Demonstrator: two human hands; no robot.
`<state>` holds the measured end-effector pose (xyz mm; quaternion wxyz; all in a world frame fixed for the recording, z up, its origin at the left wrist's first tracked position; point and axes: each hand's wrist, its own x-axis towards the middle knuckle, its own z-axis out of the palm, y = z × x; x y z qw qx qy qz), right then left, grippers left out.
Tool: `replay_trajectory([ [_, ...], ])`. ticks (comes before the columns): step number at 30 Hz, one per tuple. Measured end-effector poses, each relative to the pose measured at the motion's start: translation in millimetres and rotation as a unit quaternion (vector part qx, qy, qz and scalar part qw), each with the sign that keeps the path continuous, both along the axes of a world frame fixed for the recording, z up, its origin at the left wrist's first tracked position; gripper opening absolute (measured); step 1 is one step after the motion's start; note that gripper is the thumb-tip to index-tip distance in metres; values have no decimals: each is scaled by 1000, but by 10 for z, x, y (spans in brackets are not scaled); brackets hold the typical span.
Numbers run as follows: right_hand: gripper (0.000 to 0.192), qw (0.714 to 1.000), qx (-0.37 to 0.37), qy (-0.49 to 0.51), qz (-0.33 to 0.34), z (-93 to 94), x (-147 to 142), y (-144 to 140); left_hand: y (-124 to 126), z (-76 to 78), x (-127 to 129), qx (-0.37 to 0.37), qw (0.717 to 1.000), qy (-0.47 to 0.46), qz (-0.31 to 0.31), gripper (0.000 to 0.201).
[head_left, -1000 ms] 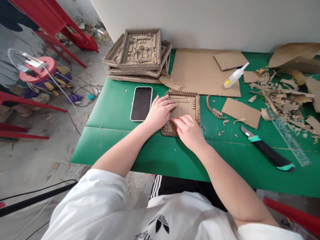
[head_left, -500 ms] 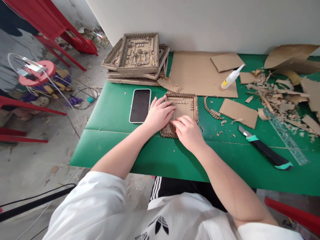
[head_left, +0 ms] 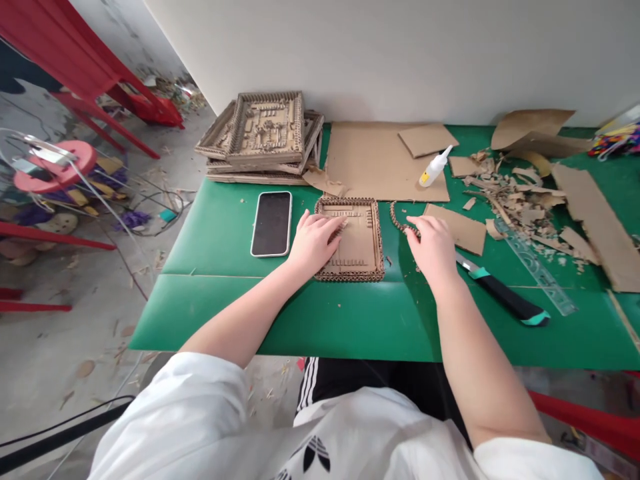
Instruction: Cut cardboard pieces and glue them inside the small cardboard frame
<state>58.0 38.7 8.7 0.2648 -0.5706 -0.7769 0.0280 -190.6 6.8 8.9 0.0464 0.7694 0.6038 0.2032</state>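
Observation:
A small cardboard frame [head_left: 361,241] with a corrugated rim lies flat on the green table [head_left: 300,313]. My left hand [head_left: 314,241] rests on the frame's left side, fingers spread over it. My right hand [head_left: 433,248] is to the right of the frame, fingertips touching a curved corrugated cardboard strip [head_left: 397,219] that lies on the table. Whether the fingers pinch the strip is not clear.
A phone [head_left: 271,223] lies face up left of the frame. Finished cardboard frames [head_left: 263,137] are stacked at the back left. A utility knife [head_left: 503,297], a clear ruler [head_left: 535,267], a glue bottle [head_left: 435,167], cardboard sheets [head_left: 373,160] and scraps [head_left: 520,200] cover the right side.
My right hand has left the frame's lower part and moved right to the corrugated strip. The view shifted right and up. My left hand stays on the frame.

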Motion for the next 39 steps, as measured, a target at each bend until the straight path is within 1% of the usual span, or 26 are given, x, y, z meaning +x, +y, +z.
replay_trajectory([
  [2, 30, 1000, 18, 0, 16, -15, 49, -58, 8, -2, 13, -5, 1000, -28, -1, 44],
  [4, 30, 998, 23, 7, 62, -26, 14, -173, 19, -4, 9, 2, 999, -50, 0, 44],
  [6, 29, 993, 7, 7, 116, -34, -61, -295, 31, -3, -12, 31, 998, -47, 1, 41],
  [7, 29, 992, -4, 11, 129, -38, -103, -347, 38, -1, -29, 51, 998, -39, 8, 39],
  [8, 31, 991, -17, 20, 129, -41, -143, -387, 44, 2, -49, 71, 997, -30, 23, 37],
  [10, 35, 992, -45, 50, 102, -47, -218, -430, 57, 14, -96, 93, 993, -21, 74, 36],
  [12, 41, 993, -66, 66, 74, -48, -295, -426, 62, 30, -143, 79, 989, -25, 121, 37],
  [13, 42, 994, -64, 63, 67, -44, -341, -410, 62, 38, -161, 63, 989, -29, 134, 38],
  [15, 38, 997, -38, 41, 61, -21, -459, -357, 54, 56, -182, 36, 989, -35, 140, 40],
  [17, 30, 998, -23, 15, 61, 27, -614, -284, 42, 70, -183, 27, 988, -36, 145, 39],
  [18, 27, 997, -37, 1, 63, 57, -704, -243, 37, 75, -178, 25, 988, -35, 147, 39],
  [20, 25, 993, -99, -27, 64, 122, -890, -158, 31, 75, -165, 13, 988, -28, 151, 39],
  [22, 30, 987, -135, -62, 58, 172, -1063, -83, 28, 63, -154, -5, 988, -16, 151, 39],
  [25, 33, 981, -160, -88, 68, 189, -1263, -16, 28, 30, -149, -11, 989, -2, 146, 39],
  [28, 31, 980, -167, -69, 86, 161, -1368, 14, 29, 3, -158, -9, 990, -20, 143, 40],
  [31, 24, 979, -178, -46, 92, 169, -1313, 53, 33, -6, -176, -21, 987, -51, 149, 44],
  [33, 22, 983, -172, -10, 69, 207, -1156, 71, 34, -3, -190, -19, 986, -64, 156, 45],
  [35, 20, 988, -137, 75, 3, 248, -928, 49, 29, 1, -195, -17, 986, -69, 153, 46],
  [36, 18, 983, -139, 114, -30, 261, -809, 16, 24, 1, -192, -23, 986, -71, 148, 47],
  [37, 17, 975, -158, 149, -49, 264, -698, -30, 17, -1, -182, -35, 987, -77, 139, 48],
  [39, 16, 960, -204, 188, -48, 243, -532, -147, 5, -13, -141, -67, 984, -118, 118, 51],
])
